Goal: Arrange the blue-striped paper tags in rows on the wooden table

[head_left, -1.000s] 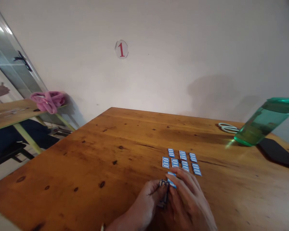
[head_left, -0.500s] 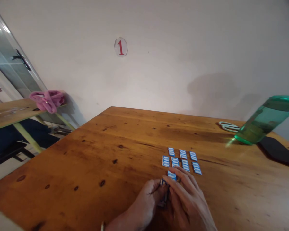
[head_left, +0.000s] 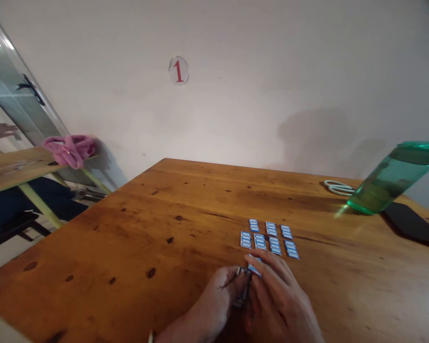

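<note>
Both my hands are close together over the near part of the wooden table (head_left: 136,247). My left hand (head_left: 212,297) is closed around a small dark-edged stack of cards (head_left: 240,303), mostly hidden behind the fingers. My right hand (head_left: 284,293) presses against the left one, its fingers over a small blue-and-white card (head_left: 254,267) at the top of the stack. Just beyond the fingertips, several similar blue-and-white cards (head_left: 245,239) lie flat in two rows; the right fingers partly cover the nearest ones.
A green translucent bottle (head_left: 389,181) stands at the right, with a coiled white cable (head_left: 338,187) and a dark flat object (head_left: 411,224) beside it. On the left, a pink fuzzy item (head_left: 71,148) lies on another table (head_left: 17,178), where another person's hand (head_left: 0,131) shows.
My right fingers have shifted slightly over the blue-and-white card, covering more of its far end. The laid-out cards have stayed put. The other person's hand reaches further into view.
</note>
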{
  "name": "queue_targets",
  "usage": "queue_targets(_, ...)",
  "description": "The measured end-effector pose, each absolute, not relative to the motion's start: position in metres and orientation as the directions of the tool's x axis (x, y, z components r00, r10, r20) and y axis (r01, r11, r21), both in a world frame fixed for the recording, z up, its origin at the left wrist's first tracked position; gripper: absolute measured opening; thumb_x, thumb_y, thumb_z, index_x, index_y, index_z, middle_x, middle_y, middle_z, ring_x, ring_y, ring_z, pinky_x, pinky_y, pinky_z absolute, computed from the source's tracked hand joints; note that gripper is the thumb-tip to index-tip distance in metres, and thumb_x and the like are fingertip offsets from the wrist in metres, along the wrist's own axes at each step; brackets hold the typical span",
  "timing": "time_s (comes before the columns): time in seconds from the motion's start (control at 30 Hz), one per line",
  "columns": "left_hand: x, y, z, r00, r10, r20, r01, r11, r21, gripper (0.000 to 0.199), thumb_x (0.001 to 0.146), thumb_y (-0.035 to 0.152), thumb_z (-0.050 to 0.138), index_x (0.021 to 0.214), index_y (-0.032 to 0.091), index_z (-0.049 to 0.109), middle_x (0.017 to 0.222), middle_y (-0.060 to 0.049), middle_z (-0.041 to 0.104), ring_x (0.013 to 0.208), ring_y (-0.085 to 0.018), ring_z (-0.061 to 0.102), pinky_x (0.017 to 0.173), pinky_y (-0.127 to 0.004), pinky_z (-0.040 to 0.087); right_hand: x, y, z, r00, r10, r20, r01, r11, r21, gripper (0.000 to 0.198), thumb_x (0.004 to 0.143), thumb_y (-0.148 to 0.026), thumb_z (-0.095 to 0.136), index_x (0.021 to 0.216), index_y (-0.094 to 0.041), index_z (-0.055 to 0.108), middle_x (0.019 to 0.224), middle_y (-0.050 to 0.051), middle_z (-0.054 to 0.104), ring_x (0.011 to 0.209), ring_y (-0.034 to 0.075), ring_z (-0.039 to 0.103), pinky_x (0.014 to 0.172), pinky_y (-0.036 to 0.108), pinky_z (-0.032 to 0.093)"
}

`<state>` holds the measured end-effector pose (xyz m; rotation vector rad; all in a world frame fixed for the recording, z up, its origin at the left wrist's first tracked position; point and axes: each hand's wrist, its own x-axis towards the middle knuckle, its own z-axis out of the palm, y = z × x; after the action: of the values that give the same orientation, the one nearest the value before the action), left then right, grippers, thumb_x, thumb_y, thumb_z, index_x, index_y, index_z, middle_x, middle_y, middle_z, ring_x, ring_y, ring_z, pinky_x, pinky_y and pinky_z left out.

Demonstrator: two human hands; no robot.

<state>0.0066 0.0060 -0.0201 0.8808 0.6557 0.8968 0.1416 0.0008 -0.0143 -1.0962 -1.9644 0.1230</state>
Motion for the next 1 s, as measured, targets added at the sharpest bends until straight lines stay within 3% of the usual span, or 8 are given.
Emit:
queue_targets(0.07,0.005,0.006,-0.017,0.493,0.865,-0.094,-0.352,0.297,0.888,0.044,0.072,0.054,0.054,0.064,0.011,0.057,0.046,0.001,0.052,0.037,-0.007,0.044,0.040,-0.018,0.032,0.143,0.001,-0.007,-0.153,0.822,0.548,0.571,0.526,-0.630,0.021,0.083,-0.022,0.043,0.095,-0.020,0.060,0.095,0.008,0.063,0.088,0.020,0.061,0.073,0.030,0.051)
queue_targets(0.13,0.005,0.006,-0.016,0.520,0.851,-0.075,-0.315,0.273,0.909,0.044,0.074,0.054,0.052,0.081,0.011,0.059,0.047,0.002,0.053,0.037,-0.007,0.044,0.040,-0.017,0.032,0.144,0.001,0.000,-0.131,0.899,0.418,0.461,0.429,-0.777,0.019,0.083,-0.028,0.044,0.083,-0.019,0.061,0.082,0.006,0.064,0.078,0.019,0.062,0.067,0.027,0.051)
queue_targets(0.27,0.007,0.003,-0.014,0.579,0.813,-0.063,-0.289,0.277,0.917,0.052,0.076,0.054,0.049,0.104,0.010,0.054,0.048,0.002,0.054,0.035,-0.007,0.042,0.038,-0.018,0.031,0.140,0.000,0.005,-0.180,0.960,0.212,0.266,0.255,-0.930,0.025,0.081,-0.037,0.047,0.065,-0.020,0.057,0.062,0.001,0.060,0.059,0.015,0.059,0.056,0.024,0.048)
queue_targets(0.4,0.006,0.002,-0.014,0.534,0.845,-0.032,-0.313,0.233,0.921,0.042,0.072,0.045,0.060,0.098,0.012,0.058,0.069,-0.002,0.061,0.056,-0.010,0.052,0.056,-0.020,0.039,0.135,0.000,-0.001,-0.168,0.979,0.117,0.175,0.146,-0.974,0.028,0.077,-0.038,0.053,0.057,-0.019,0.052,0.054,-0.001,0.054,0.051,0.013,0.053,0.047,0.021,0.042)
queue_targets(0.5,0.002,0.005,-0.017,0.453,0.886,-0.096,-0.296,0.251,0.922,0.036,0.066,0.042,0.067,0.088,0.013,0.060,0.079,-0.004,0.062,0.066,-0.013,0.055,0.065,-0.024,0.040,0.135,0.000,-0.005,-0.102,0.993,0.051,0.172,0.068,-0.983,0.027,0.075,-0.038,0.055,0.057,-0.018,0.051,0.053,-0.002,0.052,0.048,0.011,0.048,0.044,0.020,0.038)
queue_targets(0.6,0.001,0.006,-0.020,0.451,0.868,-0.206,-0.252,0.346,0.904,0.038,0.062,0.045,0.069,0.077,0.011,0.062,0.066,-0.003,0.062,0.055,-0.013,0.055,0.057,-0.025,0.041,0.136,0.001,-0.006,-0.034,0.999,0.037,0.146,0.041,-0.988,0.026,0.074,-0.040,0.056,0.059,-0.018,0.054,0.053,-0.002,0.053,0.047,0.011,0.048,0.044,0.021,0.037)
queue_targets(0.83,0.006,0.004,-0.017,0.573,0.787,-0.229,-0.297,0.459,0.837,0.042,0.065,0.048,0.064,0.072,0.007,0.063,0.056,-0.006,0.063,0.045,-0.011,0.055,0.047,-0.021,0.041,0.135,0.003,-0.011,-0.063,0.998,-0.020,-0.037,-0.022,-0.999,0.029,0.071,-0.043,0.061,0.058,-0.017,0.054,0.050,-0.002,0.051,0.045,0.010,0.047,0.041,0.020,0.037)
queue_targets(1.0,0.004,0.004,-0.015,0.602,0.764,-0.230,-0.379,0.527,0.760,0.037,0.068,0.045,0.062,0.065,0.009,0.060,0.046,-0.005,0.060,0.038,-0.011,0.055,0.038,-0.018,0.039,0.139,0.005,-0.008,-0.152,0.988,-0.013,-0.197,-0.043,-0.979,0.025,0.072,-0.041,0.063,0.072,-0.016,0.060,0.062,0.000,0.058,0.056,0.013,0.054,0.054,0.024,0.045)
